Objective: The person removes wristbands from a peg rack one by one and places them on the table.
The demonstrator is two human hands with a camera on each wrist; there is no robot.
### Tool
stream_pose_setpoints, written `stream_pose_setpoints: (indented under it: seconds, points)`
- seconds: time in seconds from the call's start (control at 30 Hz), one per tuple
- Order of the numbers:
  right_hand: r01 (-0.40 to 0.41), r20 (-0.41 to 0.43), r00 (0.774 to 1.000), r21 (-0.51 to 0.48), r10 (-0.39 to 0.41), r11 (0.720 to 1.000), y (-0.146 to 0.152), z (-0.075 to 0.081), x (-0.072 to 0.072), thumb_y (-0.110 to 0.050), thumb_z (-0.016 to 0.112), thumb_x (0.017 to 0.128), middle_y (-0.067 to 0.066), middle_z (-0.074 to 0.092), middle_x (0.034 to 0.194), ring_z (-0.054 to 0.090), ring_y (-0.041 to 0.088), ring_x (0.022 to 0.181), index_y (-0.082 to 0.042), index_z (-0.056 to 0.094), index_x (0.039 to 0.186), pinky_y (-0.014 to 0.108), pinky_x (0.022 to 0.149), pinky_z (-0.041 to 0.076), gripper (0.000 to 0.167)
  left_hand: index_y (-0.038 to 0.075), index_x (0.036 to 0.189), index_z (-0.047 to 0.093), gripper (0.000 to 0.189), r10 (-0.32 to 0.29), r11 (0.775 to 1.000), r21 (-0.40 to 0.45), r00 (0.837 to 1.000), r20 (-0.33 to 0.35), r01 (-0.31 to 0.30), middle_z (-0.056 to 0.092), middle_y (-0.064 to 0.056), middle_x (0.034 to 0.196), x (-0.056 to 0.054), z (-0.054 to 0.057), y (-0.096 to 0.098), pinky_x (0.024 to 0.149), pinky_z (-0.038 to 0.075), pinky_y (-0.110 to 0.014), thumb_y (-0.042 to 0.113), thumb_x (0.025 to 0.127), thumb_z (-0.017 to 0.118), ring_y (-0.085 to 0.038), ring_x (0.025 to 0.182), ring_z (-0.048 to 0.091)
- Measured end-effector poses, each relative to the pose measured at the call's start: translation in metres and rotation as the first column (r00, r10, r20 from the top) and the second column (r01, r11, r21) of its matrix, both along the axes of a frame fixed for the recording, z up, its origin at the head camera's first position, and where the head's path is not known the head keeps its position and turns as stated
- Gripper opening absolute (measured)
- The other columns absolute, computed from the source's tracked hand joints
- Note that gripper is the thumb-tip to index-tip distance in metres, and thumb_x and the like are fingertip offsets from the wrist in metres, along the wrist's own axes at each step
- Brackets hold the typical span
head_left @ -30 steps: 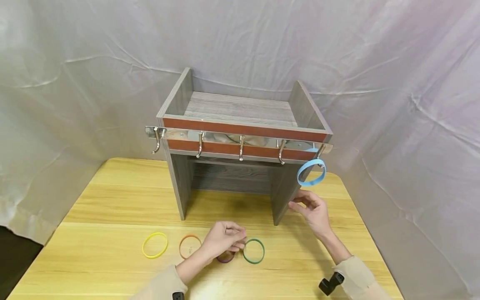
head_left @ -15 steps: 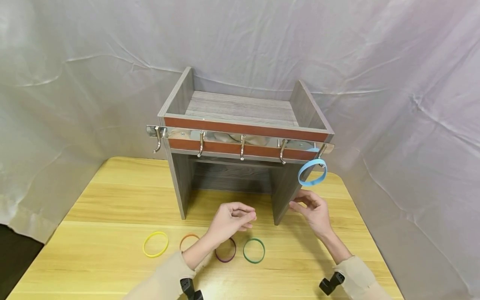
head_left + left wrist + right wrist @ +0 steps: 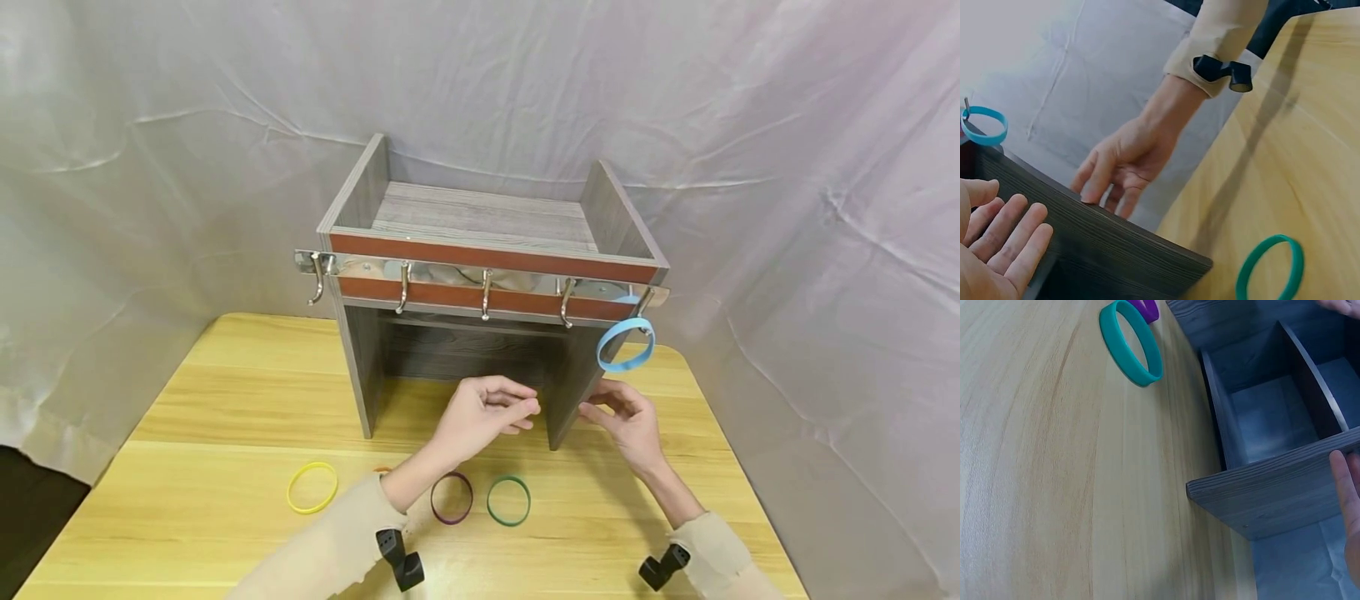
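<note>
My left hand (image 3: 483,417) hovers in front of the shelf's lower opening, fingers loosely bent, holding nothing. My right hand (image 3: 628,423) touches the right side panel (image 3: 573,383) of the grey wooden shelf, thumb at its front edge and fingers along the outer face. A metal rail (image 3: 525,283) with several hooks runs across the shelf's front. From the rightmost hook hangs a light blue wristband (image 3: 622,367). On the table lie a green wristband (image 3: 508,524), a purple wristband (image 3: 450,522), a yellow wristband (image 3: 303,511) and an orange wristband (image 3: 382,470), mostly covered by my left forearm.
The shelf stands toward the back of a wooden table (image 3: 225,400). Grey sheeting (image 3: 225,167) closes off the back and both sides. In the right wrist view, a divider (image 3: 1316,378) splits the shelf's inside into compartments.
My left hand has risen from beside the purple and green wristbands, moving forward and right toward the right side panel. The purple wristband is now uncovered, the orange one mostly hidden. My right hand stays put.
</note>
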State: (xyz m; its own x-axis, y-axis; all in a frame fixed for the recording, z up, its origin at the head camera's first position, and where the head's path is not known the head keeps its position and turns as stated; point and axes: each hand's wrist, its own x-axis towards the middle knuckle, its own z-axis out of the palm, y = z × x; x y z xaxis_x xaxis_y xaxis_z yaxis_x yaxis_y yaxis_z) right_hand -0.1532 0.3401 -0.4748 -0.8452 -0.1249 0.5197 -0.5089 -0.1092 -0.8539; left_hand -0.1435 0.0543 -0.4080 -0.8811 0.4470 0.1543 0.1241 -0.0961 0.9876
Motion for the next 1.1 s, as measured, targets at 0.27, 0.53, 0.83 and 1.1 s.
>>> stream_pose_setpoints:
  seconds: [0.27,0.53,0.83,1.1]
  points:
    - [0.011,0.008,1.000,0.012,-0.011,1.000,0.002,0.000,0.000,0.024,0.067,0.088,-0.003,0.077,0.111,0.074,0.011,0.097,0.008,0.069,0.118,0.034,0.074,0.071,0.033,0.001,0.116,0.077,0.021,-0.009,0.999,0.030,0.997,-0.078,0.012,0.080,-0.022,0.109,-0.011,0.020,0.009,0.079,0.071,-0.043,0.012,0.098,0.076,-0.026,0.088,0.082]
    - [0.018,0.025,1.000,0.023,-0.018,1.000,0.001,0.002,0.002,0.022,0.068,0.088,-0.003,0.077,0.113,0.074,0.011,0.098,0.011,0.067,0.118,0.035,0.075,0.071,0.032,0.002,0.117,0.077,0.020,-0.022,0.999,0.024,0.987,-0.160,0.027,0.080,-0.022,0.108,-0.018,0.034,0.018,0.078,0.071,-0.038,0.011,0.099,0.075,-0.028,0.087,0.081]
    - [0.016,0.030,0.999,0.029,-0.017,0.999,0.002,0.002,0.002,0.022,0.068,0.089,-0.003,0.076,0.115,0.074,0.011,0.099,0.016,0.064,0.119,0.033,0.076,0.071,0.031,-0.004,0.121,0.073,0.026,-0.046,0.997,0.046,0.981,-0.189,0.056,0.078,-0.025,0.108,-0.024,0.051,0.031,0.079,0.071,-0.035,0.009,0.099,0.074,-0.041,0.093,0.078]
    - [-0.006,0.027,1.000,0.008,0.005,1.000,0.003,0.001,0.000,0.024,0.066,0.089,-0.002,0.076,0.117,0.074,0.011,0.100,0.011,0.067,0.121,0.034,0.077,0.071,0.034,0.002,0.123,0.074,0.025,-0.069,0.997,0.027,0.980,-0.185,0.075,0.078,-0.024,0.108,-0.026,0.062,0.039,0.078,0.069,-0.029,0.012,0.100,0.074,-0.028,0.088,0.079]
